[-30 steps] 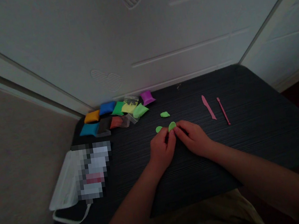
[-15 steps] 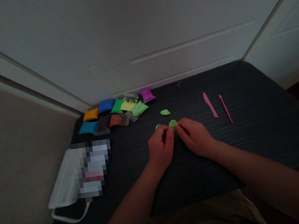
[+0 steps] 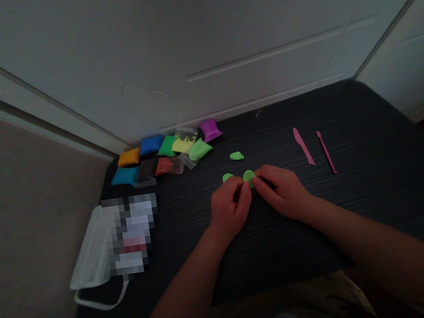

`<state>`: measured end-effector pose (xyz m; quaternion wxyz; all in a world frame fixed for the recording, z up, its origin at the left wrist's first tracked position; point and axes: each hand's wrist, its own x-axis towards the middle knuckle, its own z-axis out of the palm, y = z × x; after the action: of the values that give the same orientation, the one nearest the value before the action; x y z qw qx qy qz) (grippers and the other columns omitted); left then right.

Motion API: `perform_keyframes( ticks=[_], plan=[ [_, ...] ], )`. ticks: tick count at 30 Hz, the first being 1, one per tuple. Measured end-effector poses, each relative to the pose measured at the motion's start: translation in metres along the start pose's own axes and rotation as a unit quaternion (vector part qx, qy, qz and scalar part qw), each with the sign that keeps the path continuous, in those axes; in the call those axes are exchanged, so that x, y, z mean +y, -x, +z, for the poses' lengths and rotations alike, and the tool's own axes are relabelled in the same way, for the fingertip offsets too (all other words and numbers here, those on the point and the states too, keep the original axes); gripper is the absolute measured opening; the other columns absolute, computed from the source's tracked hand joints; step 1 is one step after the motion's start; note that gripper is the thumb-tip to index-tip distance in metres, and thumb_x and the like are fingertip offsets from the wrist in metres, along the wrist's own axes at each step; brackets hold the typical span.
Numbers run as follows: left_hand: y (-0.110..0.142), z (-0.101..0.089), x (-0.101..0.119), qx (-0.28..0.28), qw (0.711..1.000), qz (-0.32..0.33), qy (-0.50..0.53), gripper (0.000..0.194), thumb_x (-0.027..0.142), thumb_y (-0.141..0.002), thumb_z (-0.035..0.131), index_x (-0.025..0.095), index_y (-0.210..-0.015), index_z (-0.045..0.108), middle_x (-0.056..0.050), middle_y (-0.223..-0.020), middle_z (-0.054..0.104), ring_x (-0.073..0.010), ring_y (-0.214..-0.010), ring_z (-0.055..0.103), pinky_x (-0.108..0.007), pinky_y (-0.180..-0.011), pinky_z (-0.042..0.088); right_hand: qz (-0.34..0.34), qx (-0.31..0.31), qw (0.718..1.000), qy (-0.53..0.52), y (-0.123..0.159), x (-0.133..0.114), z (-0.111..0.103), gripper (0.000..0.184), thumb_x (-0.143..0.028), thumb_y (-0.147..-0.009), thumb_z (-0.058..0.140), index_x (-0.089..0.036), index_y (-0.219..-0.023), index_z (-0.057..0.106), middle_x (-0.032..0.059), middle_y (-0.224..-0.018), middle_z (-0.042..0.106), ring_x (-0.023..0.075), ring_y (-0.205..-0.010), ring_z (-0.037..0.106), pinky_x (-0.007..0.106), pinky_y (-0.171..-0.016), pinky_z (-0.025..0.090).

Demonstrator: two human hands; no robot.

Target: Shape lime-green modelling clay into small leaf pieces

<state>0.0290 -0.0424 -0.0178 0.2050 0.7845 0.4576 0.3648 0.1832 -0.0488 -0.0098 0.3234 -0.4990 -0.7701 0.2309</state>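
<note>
Between my two hands is a flattened disc of light green modelling clay point(image 3: 249, 177). My left hand point(image 3: 230, 206) pinches its left edge, with thumb and fingers closed. On the opposite edge, the fingertips and thumb of my right hand point(image 3: 283, 191) press the disc. A second green clay piece point(image 3: 227, 177) lies just beyond my left fingers, its near side hidden by them. Farther back on the dark table point(image 3: 192, 246) rests a small lumpy scrap of green clay point(image 3: 236, 156), touched by neither hand.
A pink plastic knife point(image 3: 304, 146) and a thin pink modelling tool point(image 3: 326, 152) lie to the right. Several coloured clay packets point(image 3: 150, 145) sit at the back left. Nearer on the left are a white face mask point(image 3: 90, 249) and a blurred-out object point(image 3: 137, 232). A white panel point(image 3: 257, 31) stands behind the table.
The view has shifted slightly. More of the second green piece shows past my left fingers. Both hands still hold the disc in nearly the same place.
</note>
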Motion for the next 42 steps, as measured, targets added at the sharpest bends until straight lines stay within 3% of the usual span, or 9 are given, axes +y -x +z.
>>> perform_keyframes(
  ticks=[7,15,21,28,33,42],
  plan=[
    [-0.0017,0.0008,0.0015,0.009,0.999,-0.036,-0.008,0.013,0.024,-0.082,0.045,0.018,-0.073,0.051,0.004,-0.061,0.049,-0.0074,-0.051,0.046,-0.019,-0.051,0.036,-0.002,-0.014,1.0,0.017,-0.0006,-0.0014,0.0006,0.021,-0.026,-0.087,0.038,-0.016,-0.077,0.053,0.0015,-0.068,0.054,0.0125,-0.063,0.05,0.025,-0.06,0.037],
    [-0.0008,0.0045,-0.0021,0.032,0.994,-0.001,-0.104,0.016,0.027,-0.08,0.047,0.016,-0.071,0.055,0.002,-0.059,0.053,-0.0088,-0.053,0.049,-0.021,-0.054,0.037,0.016,0.012,1.0,0.0,-0.0009,0.0004,0.003,0.02,-0.027,-0.085,0.041,-0.017,-0.088,0.058,0.0043,-0.079,0.061,0.0151,-0.073,0.055,0.027,-0.067,0.041],
    [-0.0009,0.0035,0.001,0.014,0.999,-0.015,-0.046,0.014,0.025,-0.081,0.048,0.016,-0.088,0.056,-0.001,-0.073,0.058,-0.0104,-0.062,0.052,-0.022,-0.06,0.041,0.039,0.046,0.997,-0.044,-0.0026,0.0009,0.0029,0.018,-0.026,-0.084,0.045,-0.017,-0.089,0.06,0.0039,-0.082,0.064,0.0138,-0.071,0.057,0.026,-0.066,0.043],
    [-0.0041,0.0027,0.0006,0.049,0.998,-0.036,-0.002,0.012,0.023,-0.081,0.05,0.018,-0.086,0.059,0.0,-0.074,0.061,-0.0096,-0.063,0.054,-0.021,-0.059,0.042,0.023,0.06,0.997,-0.033,-0.0013,-0.0012,0.0024,0.019,-0.027,-0.083,0.047,-0.019,-0.095,0.06,0.0034,-0.086,0.066,0.0145,-0.075,0.06,0.027,-0.069,0.045],
    [-0.0033,0.0037,0.0005,0.07,0.997,0.0,-0.018,0.011,0.02,-0.08,0.052,0.017,-0.086,0.06,-0.001,-0.077,0.062,-0.011,-0.069,0.056,-0.023,-0.064,0.044,0.037,0.087,0.995,-0.005,0.001,-0.0019,0.0022,0.019,-0.029,-0.081,0.051,-0.018,-0.093,0.06,0.0016,-0.071,0.064,0.013,-0.062,0.057,0.026,-0.062,0.045],
    [-0.0021,0.0008,0.0,0.137,0.989,0.055,-0.009,0.013,0.014,-0.074,0.058,0.018,-0.086,0.06,-0.001,-0.08,0.063,-0.0128,-0.074,0.057,-0.027,-0.066,0.047,-0.05,0.144,0.986,0.062,0.005,-0.0002,0.0029,0.017,-0.026,-0.08,0.052,-0.018,-0.092,0.061,0.0028,-0.07,0.065,0.0138,-0.064,0.057,0.027,-0.062,0.044]
  ],
)
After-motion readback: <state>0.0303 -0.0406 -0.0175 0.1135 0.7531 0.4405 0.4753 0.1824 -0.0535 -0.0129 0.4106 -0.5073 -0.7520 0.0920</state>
